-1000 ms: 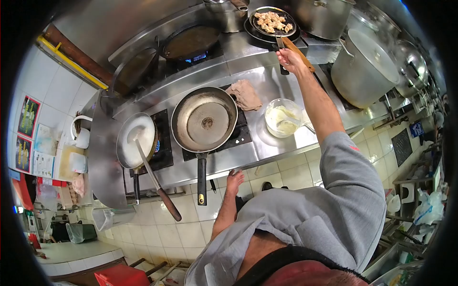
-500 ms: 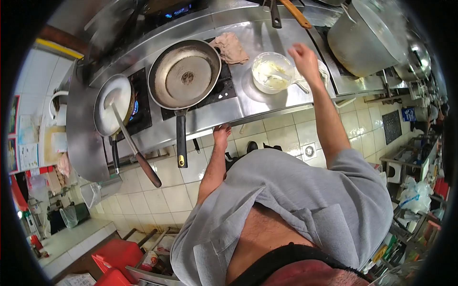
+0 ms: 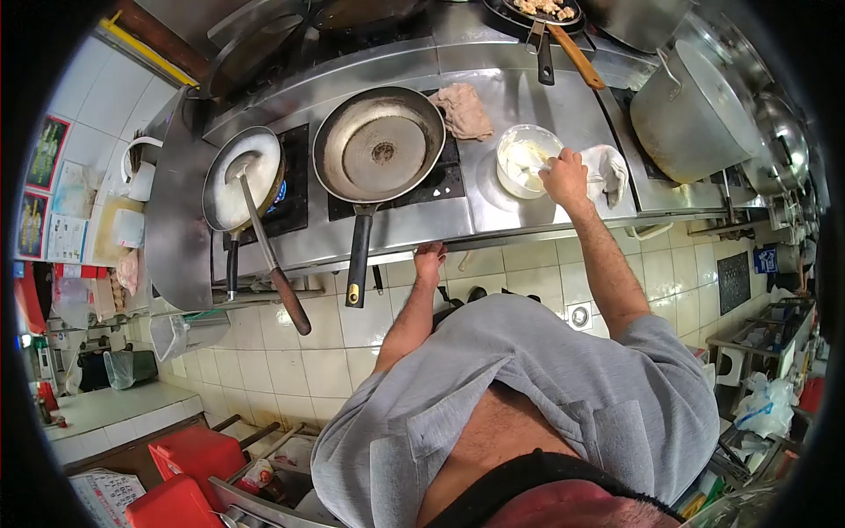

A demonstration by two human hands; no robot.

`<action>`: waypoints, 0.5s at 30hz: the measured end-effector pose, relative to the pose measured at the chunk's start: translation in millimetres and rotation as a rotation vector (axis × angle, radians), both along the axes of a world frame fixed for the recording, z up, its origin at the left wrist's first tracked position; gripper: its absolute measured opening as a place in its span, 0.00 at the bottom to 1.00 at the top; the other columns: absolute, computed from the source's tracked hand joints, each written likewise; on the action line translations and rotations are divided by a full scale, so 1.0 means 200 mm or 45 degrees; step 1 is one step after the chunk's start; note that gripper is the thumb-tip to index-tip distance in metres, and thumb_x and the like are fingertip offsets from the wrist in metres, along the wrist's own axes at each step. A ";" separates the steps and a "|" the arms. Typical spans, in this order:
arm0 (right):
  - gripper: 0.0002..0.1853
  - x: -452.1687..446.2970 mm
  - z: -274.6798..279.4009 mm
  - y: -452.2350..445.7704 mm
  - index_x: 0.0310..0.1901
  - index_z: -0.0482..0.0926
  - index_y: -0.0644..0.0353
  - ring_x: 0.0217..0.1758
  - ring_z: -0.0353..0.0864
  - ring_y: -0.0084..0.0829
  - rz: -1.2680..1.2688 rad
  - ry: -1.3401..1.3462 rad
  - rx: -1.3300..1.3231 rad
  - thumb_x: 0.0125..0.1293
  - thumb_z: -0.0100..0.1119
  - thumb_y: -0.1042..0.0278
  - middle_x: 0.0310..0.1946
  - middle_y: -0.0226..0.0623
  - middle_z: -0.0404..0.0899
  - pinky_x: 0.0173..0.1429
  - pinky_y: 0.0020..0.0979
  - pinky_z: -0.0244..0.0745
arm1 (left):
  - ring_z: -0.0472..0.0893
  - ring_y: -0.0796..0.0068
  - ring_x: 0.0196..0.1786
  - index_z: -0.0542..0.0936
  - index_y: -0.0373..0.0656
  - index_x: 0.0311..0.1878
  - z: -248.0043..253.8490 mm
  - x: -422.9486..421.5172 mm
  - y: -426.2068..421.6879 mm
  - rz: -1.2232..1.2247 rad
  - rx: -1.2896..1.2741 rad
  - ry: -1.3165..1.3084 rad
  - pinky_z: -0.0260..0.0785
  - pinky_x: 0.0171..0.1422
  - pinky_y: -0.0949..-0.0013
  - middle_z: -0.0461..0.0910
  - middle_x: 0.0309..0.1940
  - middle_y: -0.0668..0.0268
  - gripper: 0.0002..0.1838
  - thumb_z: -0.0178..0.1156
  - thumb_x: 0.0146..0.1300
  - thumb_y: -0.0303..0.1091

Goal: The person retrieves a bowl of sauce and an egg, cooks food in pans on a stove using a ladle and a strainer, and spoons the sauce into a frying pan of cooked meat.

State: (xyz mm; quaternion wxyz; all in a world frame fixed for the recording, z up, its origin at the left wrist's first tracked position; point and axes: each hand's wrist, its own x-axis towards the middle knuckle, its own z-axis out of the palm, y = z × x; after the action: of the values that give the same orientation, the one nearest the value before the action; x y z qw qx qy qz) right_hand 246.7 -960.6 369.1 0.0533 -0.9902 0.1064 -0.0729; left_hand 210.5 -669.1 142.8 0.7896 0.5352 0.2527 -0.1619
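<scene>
My right hand (image 3: 564,179) is closed on the handle of a spoon in a clear round tub (image 3: 523,162) that holds a white, creamy mix. My left hand (image 3: 429,262) rests at the counter's front edge, its fingers apart and holding nothing. Left of the tub, an empty frying pan (image 3: 381,145) sits on a burner. Beside it a smaller pan (image 3: 231,181) of white liquid stands over a blue flame, with a long-handled ladle (image 3: 269,251) leaning in it. A small pan with browned pieces (image 3: 547,11) is at the back, its handle toward me.
A crumpled brown cloth (image 3: 464,111) lies behind the empty pan, and a white cloth (image 3: 606,172) is right of the tub. A large pot (image 3: 695,114) stands at the right. Dark pans (image 3: 365,12) are on the back burners. Red containers (image 3: 195,462) are at the lower left.
My right hand has let go of the back pan's handle, come toward me and closed on the spoon in the tub. The camera view has shifted. My left hand stays by the counter edge.
</scene>
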 end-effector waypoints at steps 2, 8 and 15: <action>0.15 0.01 0.00 0.00 0.39 0.79 0.59 0.49 0.63 0.39 -0.006 0.019 -0.002 0.51 0.59 0.61 0.43 0.39 0.68 0.49 0.42 0.63 | 0.77 0.73 0.36 0.73 0.46 0.36 0.01 -0.01 0.00 -0.011 0.003 -0.001 0.66 0.42 0.66 0.77 0.33 0.69 0.05 0.56 0.56 0.27; 0.14 0.02 0.01 0.00 0.38 0.79 0.58 0.51 0.62 0.39 -0.009 0.092 -0.057 0.52 0.57 0.61 0.43 0.39 0.68 0.51 0.43 0.61 | 0.77 0.73 0.36 0.72 0.47 0.36 0.03 -0.01 -0.01 0.027 -0.027 0.028 0.65 0.43 0.65 0.77 0.33 0.70 0.05 0.57 0.56 0.28; 0.11 0.03 -0.04 -0.02 0.34 0.80 0.59 0.50 0.63 0.40 0.039 0.020 -0.098 0.50 0.56 0.65 0.42 0.39 0.70 0.49 0.44 0.61 | 0.76 0.72 0.37 0.72 0.46 0.38 0.02 -0.01 0.00 0.013 -0.073 0.024 0.64 0.44 0.64 0.75 0.34 0.69 0.07 0.57 0.56 0.29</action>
State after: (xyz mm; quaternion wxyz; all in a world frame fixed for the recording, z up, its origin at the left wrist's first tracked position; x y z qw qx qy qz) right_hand 252.4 -964.6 361.3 0.0153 -0.9936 0.0889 -0.0682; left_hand 208.7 -669.4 145.9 0.8031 0.5094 0.2581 -0.1703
